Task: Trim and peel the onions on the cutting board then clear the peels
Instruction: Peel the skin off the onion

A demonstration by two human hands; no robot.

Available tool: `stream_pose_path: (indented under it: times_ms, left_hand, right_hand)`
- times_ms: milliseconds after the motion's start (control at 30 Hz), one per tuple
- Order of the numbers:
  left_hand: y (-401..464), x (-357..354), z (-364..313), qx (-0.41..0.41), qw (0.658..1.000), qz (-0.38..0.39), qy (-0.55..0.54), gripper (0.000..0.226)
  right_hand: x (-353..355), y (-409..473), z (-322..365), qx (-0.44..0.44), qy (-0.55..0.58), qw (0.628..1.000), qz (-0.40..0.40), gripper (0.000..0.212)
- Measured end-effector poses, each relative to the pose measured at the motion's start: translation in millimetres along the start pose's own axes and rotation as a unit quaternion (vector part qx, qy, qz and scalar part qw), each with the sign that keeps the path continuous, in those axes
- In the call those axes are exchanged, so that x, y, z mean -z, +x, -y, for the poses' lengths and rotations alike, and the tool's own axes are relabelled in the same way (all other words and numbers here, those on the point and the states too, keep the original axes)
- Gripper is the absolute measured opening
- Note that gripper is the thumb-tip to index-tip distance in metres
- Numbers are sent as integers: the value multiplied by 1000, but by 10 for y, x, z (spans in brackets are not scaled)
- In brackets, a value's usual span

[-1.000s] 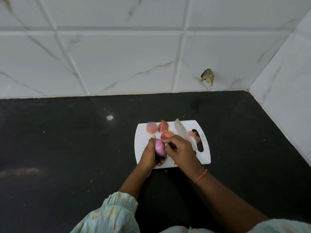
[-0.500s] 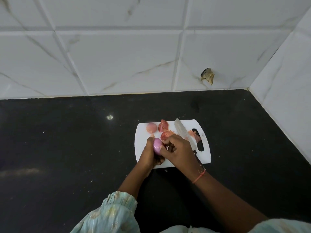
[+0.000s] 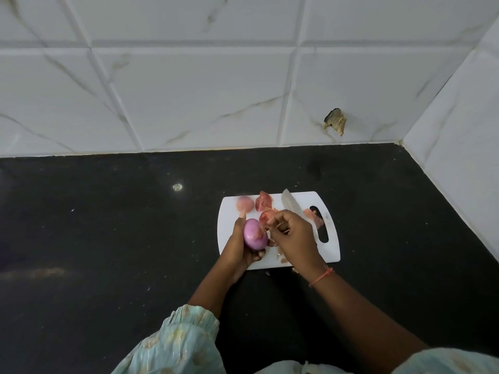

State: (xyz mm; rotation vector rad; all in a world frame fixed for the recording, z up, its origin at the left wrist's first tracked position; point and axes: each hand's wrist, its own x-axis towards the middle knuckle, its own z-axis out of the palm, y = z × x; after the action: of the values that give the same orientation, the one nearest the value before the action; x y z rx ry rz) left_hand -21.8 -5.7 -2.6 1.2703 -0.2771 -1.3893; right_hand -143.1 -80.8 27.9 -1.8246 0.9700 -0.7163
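A: Peeling now. Left grip [image 3: 237,247] cups the purple onion [image 3: 255,234] over the cutting board's [image 3: 305,255] near-left part; it sat lower a second ago.
B: Right grip [image 3: 293,233]?
A: Holding the knife [image 3: 291,205], fingertips [image 3: 271,230] picking skin. Peels [image 3: 264,203] piled far side, uncleared. Second onion [image 3: 245,204] waits far-left.

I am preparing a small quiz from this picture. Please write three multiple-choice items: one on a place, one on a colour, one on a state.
1. Where does the knife lie?
A. on the cutting board
B. on the black counter
C. in a sink

2. What colour is the held onion?
A. white
B. purple
C. green

3. What is the left hand doing?
A. resting flat
B. gripping the onion
C. holding the knife

Answers: 1 A, the blade rests on the white board; 2 B, its peeled surface is purple; 3 B, its fingers curl round the onion while the right hand picks at it.
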Motion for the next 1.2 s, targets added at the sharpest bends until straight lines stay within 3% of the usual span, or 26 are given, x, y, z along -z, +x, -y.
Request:
stream_pose_path:
  times_ms: [200, 367, 567, 733, 867, 1200]
  left_hand:
    - [8, 16, -31, 13, 1000, 6, -21, 73]
    - [-3, 47, -58, 16, 999, 22, -40, 52]
    - [-12, 34, -58, 8, 1000, 28, -4, 56]
    - [-21, -17, -30, -12, 999, -2, 51, 66]
    - [-79, -116, -64, -28, 994, -44, 99, 65]
    - [-47, -137, -73, -29, 990, -45, 134, 66]
  right_hand:
    - [-16, -66, -67, 96, -3, 990, 104, 26]
    - [-61, -79, -91, 111, -14, 991, 77, 18]
    - [-1, -34, -58, 121, -43, 989, 76, 5]
    - [33, -50, -55, 174, -125, 974, 78, 23]
    - [7, -21, -60, 197, -177, 964, 32, 16]
    - [44, 13, -12, 180, -129, 975, 26, 7]
